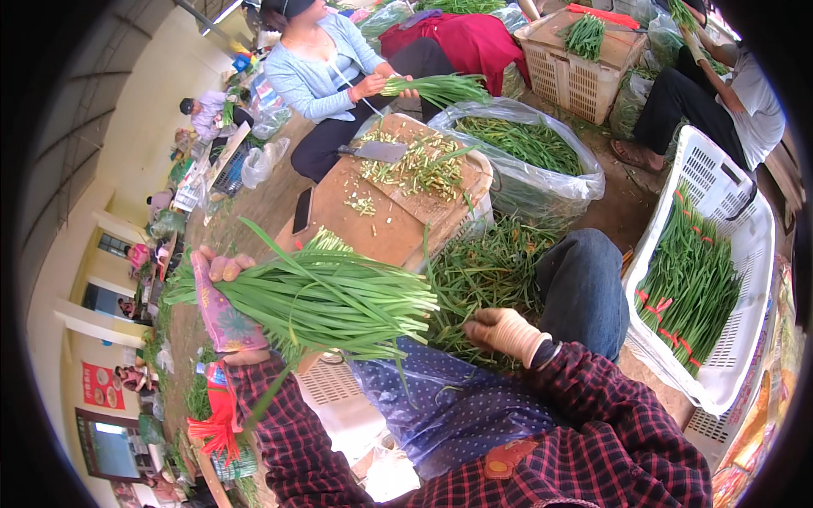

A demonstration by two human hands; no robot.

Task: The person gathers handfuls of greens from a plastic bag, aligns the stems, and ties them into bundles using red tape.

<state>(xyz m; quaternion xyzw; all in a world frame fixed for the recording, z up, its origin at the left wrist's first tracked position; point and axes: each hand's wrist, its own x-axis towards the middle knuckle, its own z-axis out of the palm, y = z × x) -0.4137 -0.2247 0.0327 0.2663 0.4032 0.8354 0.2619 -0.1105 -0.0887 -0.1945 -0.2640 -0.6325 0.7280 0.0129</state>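
Observation:
My left hand (pixel 225 300), in a pink patterned fabric glove, is closed around a thick bunch of garlic chives (pixel 339 292). The long green leaves lie sideways across it, pale cut ends to the right. My right hand (pixel 506 333), in a light knitted glove, hangs over a heap of loose leaves (pixel 483 271) by my right knee. Its fingers are curled together, and whatever they may hold is too small to tell. Ahead, a board (pixel 356 233) carries chopped pale stem ends (pixel 423 165) and a cleaver (pixel 379 151).
A white crate (pixel 759 279) of chive bundles tied with red bands stands at my right. Beyond the board is a clear plastic bag (pixel 584 182) of greens. A dark phone (pixel 302 211) lies on the board's left edge. Co-workers sit across from me and at upper right.

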